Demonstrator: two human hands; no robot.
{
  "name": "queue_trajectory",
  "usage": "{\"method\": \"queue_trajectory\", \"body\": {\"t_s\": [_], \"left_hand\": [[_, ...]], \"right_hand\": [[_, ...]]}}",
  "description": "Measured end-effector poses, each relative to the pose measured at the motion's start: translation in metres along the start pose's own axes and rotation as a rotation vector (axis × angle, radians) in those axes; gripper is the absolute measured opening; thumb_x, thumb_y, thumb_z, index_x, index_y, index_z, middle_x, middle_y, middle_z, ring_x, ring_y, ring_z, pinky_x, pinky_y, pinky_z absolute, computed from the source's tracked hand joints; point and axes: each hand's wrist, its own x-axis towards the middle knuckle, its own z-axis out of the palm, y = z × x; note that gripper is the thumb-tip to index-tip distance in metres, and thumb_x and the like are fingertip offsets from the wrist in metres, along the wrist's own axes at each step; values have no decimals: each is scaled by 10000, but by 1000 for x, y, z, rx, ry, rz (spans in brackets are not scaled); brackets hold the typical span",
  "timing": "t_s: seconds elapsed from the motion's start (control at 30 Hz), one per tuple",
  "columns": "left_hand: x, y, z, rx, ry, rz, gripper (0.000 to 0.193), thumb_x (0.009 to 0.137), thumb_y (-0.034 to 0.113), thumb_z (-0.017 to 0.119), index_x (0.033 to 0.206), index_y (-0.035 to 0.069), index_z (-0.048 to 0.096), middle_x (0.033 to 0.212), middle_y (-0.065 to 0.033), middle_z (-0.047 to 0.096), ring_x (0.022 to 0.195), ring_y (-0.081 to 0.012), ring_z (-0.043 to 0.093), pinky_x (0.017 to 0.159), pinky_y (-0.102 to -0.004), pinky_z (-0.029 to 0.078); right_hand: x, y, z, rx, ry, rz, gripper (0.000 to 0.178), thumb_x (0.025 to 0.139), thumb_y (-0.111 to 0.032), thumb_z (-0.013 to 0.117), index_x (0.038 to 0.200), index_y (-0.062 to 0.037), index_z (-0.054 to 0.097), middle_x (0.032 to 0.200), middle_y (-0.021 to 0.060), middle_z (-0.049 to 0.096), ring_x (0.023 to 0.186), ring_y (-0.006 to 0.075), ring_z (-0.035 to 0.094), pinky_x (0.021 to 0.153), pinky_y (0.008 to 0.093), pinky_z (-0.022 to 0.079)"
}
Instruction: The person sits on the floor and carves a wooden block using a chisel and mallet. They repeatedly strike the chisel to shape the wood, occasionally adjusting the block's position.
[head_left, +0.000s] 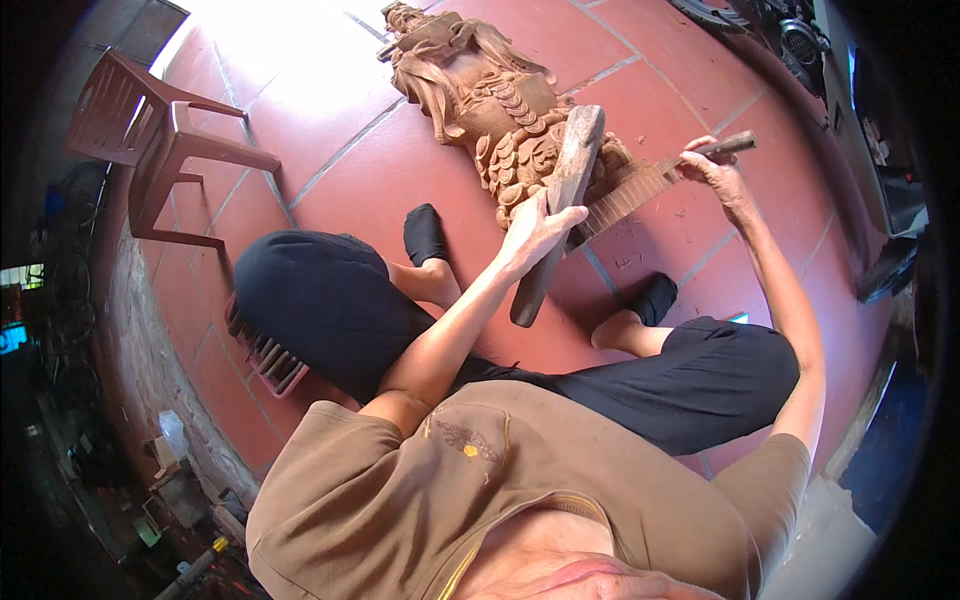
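Observation:
My left hand [537, 232] is wrapped around the middle of a thick, worn wooden bar [577, 150], which looks like a mallet and lies slanted across the near end of a carving. The carving [500, 105] is a brown wooden robed figure with heaped rounded shapes at its lower part, lying on the floor. To the right, my right hand [712, 172] pinches a chisel with a round wooden handle [732, 143]. Its tip points left toward the carving's ridged base [630, 197]. Where the tip meets the wood is too small to tell.
Red floor tiles [330, 130] carry scattered wood chips. A brown plastic chair [185, 140] stands at the left. Beside my left leg, a pink-rimmed basket [275, 365] holds several tools. A motorbike part [800, 45] shows at the far right. My feet flank the carving's near end.

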Motion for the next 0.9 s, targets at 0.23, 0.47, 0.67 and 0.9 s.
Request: {"method": "queue_trajectory", "body": {"t_s": [0.23,0.47,0.67,0.9], "left_hand": [[8,-9,-1,28,-14,20,539,799,339,720,1132,-33,518,837,-111,609,648,-168,612,572,-335,527],[19,-25,4,162,48,202,518,794,373,718,1063,-27,529,791,-95,598,600,-157,591,552,-319,503],[4,-7,2,181,9,149,639,759,418,712,1163,-53,559,882,-176,662,764,-241,660,738,-367,531],[30,-33,12,395,99,252,648,727,389,731,1171,-51,557,949,-247,674,902,-340,675,842,-418,517]], "right_hand": [[23,14,-59,-513,-55,75,205,859,-268,716,915,-94,622,777,16,655,675,129,677,660,290,579],[-7,-3,-21,-366,17,23,203,848,-278,723,850,-94,638,744,20,654,649,129,661,646,289,555],[-14,3,-27,-492,-71,68,248,830,-295,715,785,-69,622,671,29,627,592,115,612,555,268,482],[-24,-30,-19,-496,-80,14,260,844,-307,701,920,-77,605,773,13,626,664,119,616,592,271,488]]}}
